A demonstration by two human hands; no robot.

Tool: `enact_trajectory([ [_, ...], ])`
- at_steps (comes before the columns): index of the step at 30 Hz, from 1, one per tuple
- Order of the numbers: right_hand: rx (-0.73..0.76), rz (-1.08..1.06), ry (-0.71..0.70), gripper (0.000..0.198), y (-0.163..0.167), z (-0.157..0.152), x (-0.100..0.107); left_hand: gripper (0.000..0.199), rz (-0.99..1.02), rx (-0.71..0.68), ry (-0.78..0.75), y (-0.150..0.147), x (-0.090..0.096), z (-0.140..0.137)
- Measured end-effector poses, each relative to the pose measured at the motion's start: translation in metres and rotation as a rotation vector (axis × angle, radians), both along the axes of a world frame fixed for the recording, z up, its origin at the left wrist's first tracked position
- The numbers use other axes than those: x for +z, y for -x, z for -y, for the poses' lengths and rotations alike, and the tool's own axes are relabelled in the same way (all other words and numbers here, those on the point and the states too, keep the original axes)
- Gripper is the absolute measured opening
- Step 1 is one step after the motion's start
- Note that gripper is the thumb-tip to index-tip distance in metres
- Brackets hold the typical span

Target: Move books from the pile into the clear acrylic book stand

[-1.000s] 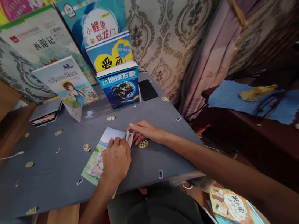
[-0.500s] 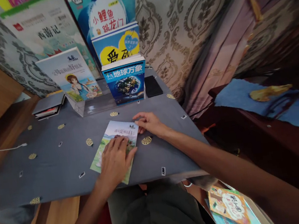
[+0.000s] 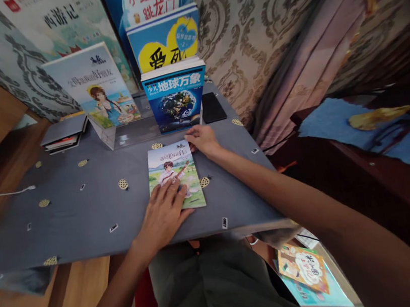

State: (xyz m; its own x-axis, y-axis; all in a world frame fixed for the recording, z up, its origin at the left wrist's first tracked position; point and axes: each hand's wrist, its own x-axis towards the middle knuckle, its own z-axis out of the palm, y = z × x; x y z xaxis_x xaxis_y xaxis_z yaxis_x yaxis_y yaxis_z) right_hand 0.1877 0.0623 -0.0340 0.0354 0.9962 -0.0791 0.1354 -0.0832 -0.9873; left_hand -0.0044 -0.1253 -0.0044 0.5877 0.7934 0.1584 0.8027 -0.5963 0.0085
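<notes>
A paperback book (image 3: 174, 165) with a guitar player on its light cover lies on the cloth-covered table in front of me, its edges nearly square to me. My left hand (image 3: 165, 207) rests flat over the lower left of the cover, fingers stretched out. At the book's top right corner is my right hand (image 3: 203, 139), its fingers curled and closed on the corner; the fingertips are partly hidden. Just beyond it, a blue book with a globe (image 3: 177, 101) stands in a clear acrylic stand (image 3: 133, 134).
Another upright book (image 3: 99, 92) leans in the stand's left side, with taller books behind. A black phone (image 3: 213, 107) lies right of the stand, a grey notebook (image 3: 64, 130) at the left. More books (image 3: 309, 271) lie low at the right, near a dark red surface with blue cloth (image 3: 323, 124).
The book has turned from a slant to nearly straight and shifted slightly away from me. Both hands moved along with it, and more of the cover shows. The view has tilted down a little.
</notes>
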Motion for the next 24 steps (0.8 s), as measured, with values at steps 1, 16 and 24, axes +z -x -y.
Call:
enact_trajectory([
  [1,-0.003,-0.029,0.025,0.01,0.0,0.003,0.003,0.05,-0.002,0.001,-0.013,0.0,-0.001,0.0],
  [16,0.388,-0.383,0.293,0.056,-0.022,0.174,0.02,0.052,0.088,0.017,-0.004,-0.002,-0.011,0.0],
  [24,0.371,-0.355,0.162,0.064,-0.012,0.173,0.02,0.048,0.179,0.025,-0.021,0.001,-0.016,0.0],
])
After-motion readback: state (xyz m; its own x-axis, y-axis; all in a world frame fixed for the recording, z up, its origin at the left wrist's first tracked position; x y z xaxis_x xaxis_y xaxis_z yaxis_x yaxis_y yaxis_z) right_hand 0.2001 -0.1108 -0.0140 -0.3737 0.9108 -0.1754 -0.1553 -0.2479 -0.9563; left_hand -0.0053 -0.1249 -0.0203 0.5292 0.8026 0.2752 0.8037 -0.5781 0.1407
